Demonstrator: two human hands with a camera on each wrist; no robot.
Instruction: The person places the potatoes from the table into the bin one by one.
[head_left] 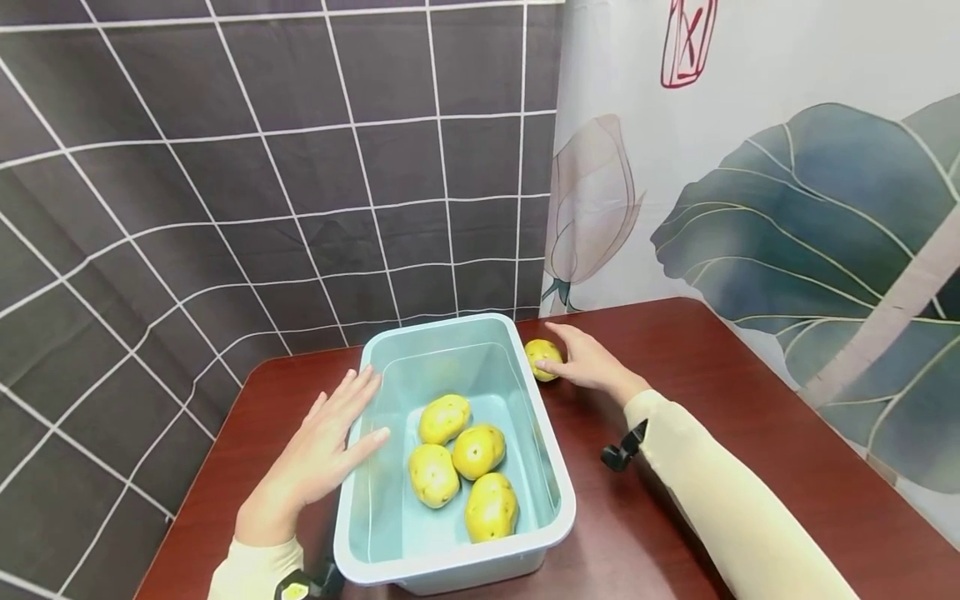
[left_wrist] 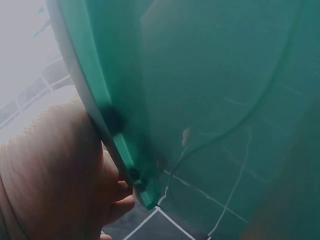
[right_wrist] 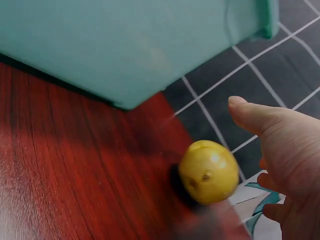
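Several yellow potatoes (head_left: 480, 451) lie together on the floor of a pale blue-green plastic tub (head_left: 543, 433). Across the tub's left rim reaches my left hand (head_left: 322, 446), fingers straight and thumb spread over the inside, holding nothing. The left wrist view shows that hand (left_wrist: 55, 165) against the rim, most of its fingers hidden behind it. Right of the tub, near the table's back edge, one more potato (head_left: 542, 359) sits on the wood. My right hand (head_left: 588, 360) is beside it, thumb and fingers spread. In the right wrist view a gap shows between the thumb and this potato (right_wrist: 209, 172).
The tub stands on a reddish-brown wooden table (head_left: 615, 533). Behind it hangs a dark grey cloth with a white grid (head_left: 292, 183), and to the right a white curtain with a large leaf print (head_left: 810, 217). The tub's walls rise well above the potatoes inside.
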